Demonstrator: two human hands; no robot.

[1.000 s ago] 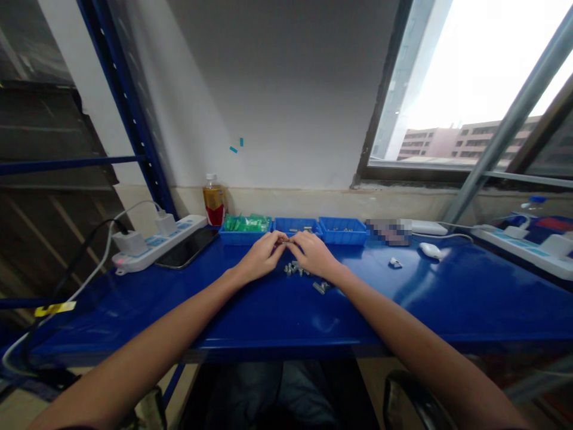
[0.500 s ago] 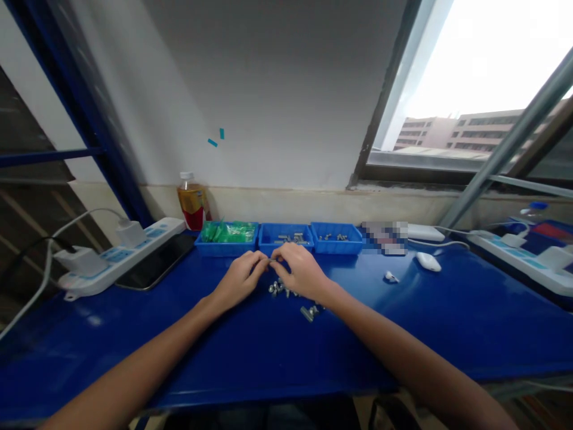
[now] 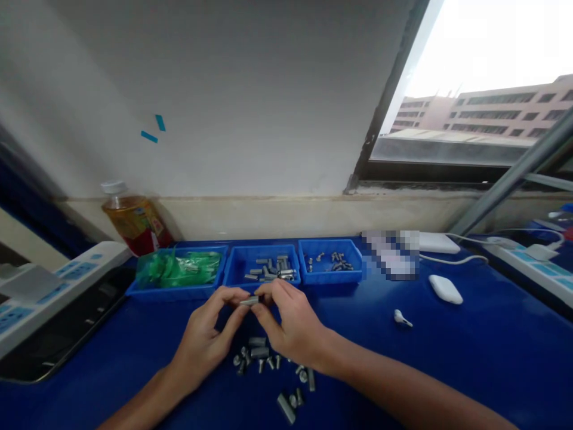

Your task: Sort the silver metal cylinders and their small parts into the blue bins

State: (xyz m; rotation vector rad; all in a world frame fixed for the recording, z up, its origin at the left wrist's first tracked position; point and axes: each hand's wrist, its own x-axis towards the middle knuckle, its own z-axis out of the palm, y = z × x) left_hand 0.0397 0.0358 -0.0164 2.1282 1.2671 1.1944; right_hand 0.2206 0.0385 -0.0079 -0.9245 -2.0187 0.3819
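Note:
My left hand point(image 3: 203, 337) and my right hand point(image 3: 289, 322) meet above the blue table point(image 3: 447, 364), both pinching one small metal cylinder point(image 3: 249, 301) between their fingertips. Under the hands lies a loose heap of small metal parts point(image 3: 264, 358) on the table. Just behind the hands stand three blue trays: the left tray point(image 3: 154, 289) holds green plastic bags, the middle tray point(image 3: 237, 275) holds metal cylinders, the right tray point(image 3: 331, 276) holds small screws.
A drink bottle point(image 3: 132, 218) stands at the wall on the left. A white power strip point(image 3: 58, 283) and a dark phone point(image 3: 67, 334) lie far left. A white earbud case point(image 3: 445, 288) and an earbud point(image 3: 401, 318) lie to the right, with another power strip point(image 3: 532, 263).
The camera has moved closer and lower, so hands and trays look larger. Both hands stay together on the small metal piece, held slightly above the heap.

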